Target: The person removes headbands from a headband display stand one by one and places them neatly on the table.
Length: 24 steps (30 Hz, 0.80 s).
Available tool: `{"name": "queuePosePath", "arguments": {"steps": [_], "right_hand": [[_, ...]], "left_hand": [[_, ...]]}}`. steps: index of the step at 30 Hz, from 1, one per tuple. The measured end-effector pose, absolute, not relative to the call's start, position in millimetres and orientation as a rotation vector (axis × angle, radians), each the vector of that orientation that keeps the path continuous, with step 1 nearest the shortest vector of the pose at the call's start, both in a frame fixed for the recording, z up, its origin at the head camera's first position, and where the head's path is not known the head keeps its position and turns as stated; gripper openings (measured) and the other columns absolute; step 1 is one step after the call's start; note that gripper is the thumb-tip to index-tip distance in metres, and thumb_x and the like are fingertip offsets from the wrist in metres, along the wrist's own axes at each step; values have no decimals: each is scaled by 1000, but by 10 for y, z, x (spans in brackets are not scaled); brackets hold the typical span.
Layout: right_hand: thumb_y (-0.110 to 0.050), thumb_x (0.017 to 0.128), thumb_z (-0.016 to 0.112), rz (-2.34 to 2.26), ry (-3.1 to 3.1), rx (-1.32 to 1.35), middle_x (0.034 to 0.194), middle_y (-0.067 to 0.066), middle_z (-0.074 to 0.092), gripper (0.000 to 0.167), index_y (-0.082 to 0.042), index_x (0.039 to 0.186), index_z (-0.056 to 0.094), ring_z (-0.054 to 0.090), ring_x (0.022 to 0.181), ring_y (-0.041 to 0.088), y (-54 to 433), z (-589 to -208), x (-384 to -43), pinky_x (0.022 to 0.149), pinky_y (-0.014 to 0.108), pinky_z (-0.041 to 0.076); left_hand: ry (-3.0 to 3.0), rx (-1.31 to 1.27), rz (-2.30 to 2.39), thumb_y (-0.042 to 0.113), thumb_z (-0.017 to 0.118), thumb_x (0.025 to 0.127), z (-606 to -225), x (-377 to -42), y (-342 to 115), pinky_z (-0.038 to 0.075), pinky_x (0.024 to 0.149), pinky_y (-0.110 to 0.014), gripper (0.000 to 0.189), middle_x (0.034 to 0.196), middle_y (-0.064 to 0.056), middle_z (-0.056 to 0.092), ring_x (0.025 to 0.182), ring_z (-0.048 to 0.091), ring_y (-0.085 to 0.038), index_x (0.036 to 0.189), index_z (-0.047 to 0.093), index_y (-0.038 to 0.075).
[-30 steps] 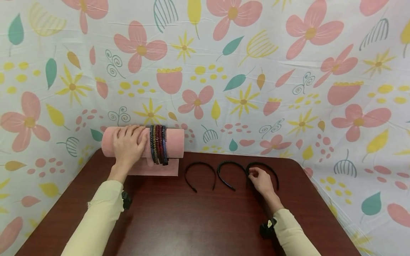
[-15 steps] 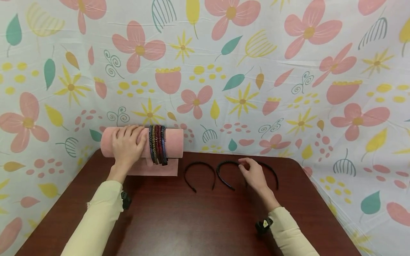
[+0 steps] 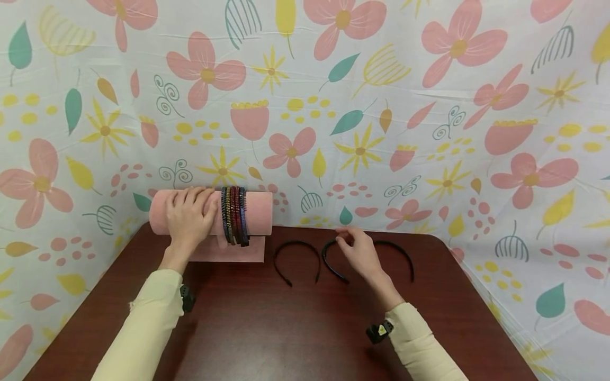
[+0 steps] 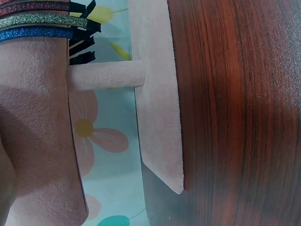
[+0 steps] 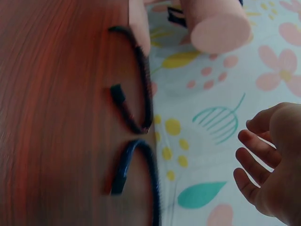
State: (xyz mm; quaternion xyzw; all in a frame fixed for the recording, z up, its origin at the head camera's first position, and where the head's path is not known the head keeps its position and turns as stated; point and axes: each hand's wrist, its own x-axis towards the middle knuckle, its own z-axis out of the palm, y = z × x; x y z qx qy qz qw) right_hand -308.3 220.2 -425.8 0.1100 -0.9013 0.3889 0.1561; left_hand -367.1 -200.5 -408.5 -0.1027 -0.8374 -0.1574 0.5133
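Pink velvet roll: the pink velvet-covered cylindrical display roll [image 3: 209,211] lies crosswise at left of centre in the head view, raised on a short post above its flat pink base [image 3: 229,255]; the left wrist view shows post and base [image 4: 157,94] at the worktop's far edge.
Left hand: the left hand [image 3: 190,217] lies palm down on top of the roll, fingers straight and close together, pressing on the velvet just left of the banded hairbands.
Hairbands on roll: a tight row of glittery hairbands in blue, red and dark tones [image 3: 234,214] wraps the roll near its middle, touching one another.
Right hand: the right hand [image 3: 357,254] hovers over the worktop at centre of the frame, fingers [image 5: 256,146] loosely spread and slightly bent, holding nothing; the fingertips are near the top of the middle band, and whether they touch it cannot be told.
Middle band: a thin dark blue hairband [image 3: 331,262] lies flat, its arch toward the backdrop, partly hidden under the hand.
Left band: a thin black hairband [image 3: 295,259] lies flat just right of the pink base, apart from it.
Right band: another thin black hairband [image 3: 400,256] lies flat right of the hand.
Worktop: dark red-brown wooden worktop [image 3: 286,333] fills the lower frame.
Backdrop: white cloth with pink flowers, yellow stars and teal leaves [image 3: 381,106] hangs behind and around.
Sleeves: cream long sleeves [image 3: 143,328] cover both forearms.
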Motion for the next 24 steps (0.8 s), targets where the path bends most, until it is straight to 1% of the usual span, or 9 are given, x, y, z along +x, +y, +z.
{"name": "queuePosePath", "arguments": {"steps": [5, 9, 12, 17, 21, 24], "right_hand": [[-19, 97, 64, 1118, -2562, 374, 108, 3, 71, 25, -17, 121, 66, 68, 95, 20, 2017, -4184, -3080, 79, 38, 56], [-16, 96, 65, 1112, -2514, 449, 107, 5, 72, 25, -14, 120, 68, 69, 92, 19, 1841, -4103, -3069, 73, 35, 54], [-15, 95, 65, 1107, -2481, 502, 106, 6, 72, 24, -11, 119, 69, 69, 92, 19, 1713, -4055, -3064, 75, 36, 54], [-13, 95, 66, 1115, -2459, 573, 108, 7, 71, 24, -12, 118, 69, 68, 95, 18, 1518, -4013, -3067, 82, 38, 56], [-13, 95, 65, 1142, -2446, 610, 108, 6, 71, 23, -13, 118, 69, 68, 94, 17, 1348, -3972, -3064, 80, 36, 56], [-15, 95, 65, 1148, -2454, 620, 107, 4, 70, 23, -14, 118, 69, 67, 93, 16, 1210, -3939, -3056, 78, 34, 56]], "left_hand": [[-2002, -250, -380, 42, 52, 96, -4089, -3676, -2008, 34, 106, -56, 41, 114, -13, 69, 110, 60, -36, 113, 73, 11], [-1994, -252, -379, 41, 52, 96, -4090, -3677, -2004, 35, 105, -56, 41, 113, -13, 70, 110, 60, -36, 112, 74, 11], [-1996, -255, -381, 41, 52, 96, -4095, -3681, -1999, 35, 106, -55, 40, 113, -12, 70, 110, 60, -36, 112, 74, 11], [-2011, -253, -391, 42, 51, 97, -4112, -3688, -2001, 34, 107, -54, 41, 115, -11, 69, 111, 59, -35, 113, 73, 12], [-2017, -248, -384, 44, 49, 97, -4109, -3691, -2008, 34, 108, -55, 43, 115, -12, 69, 112, 59, -36, 114, 73, 12], [-2004, -247, -382, 43, 50, 97, -4099, -3691, -2012, 35, 107, -55, 42, 114, -12, 70, 111, 60, -36, 113, 73, 12]]}}
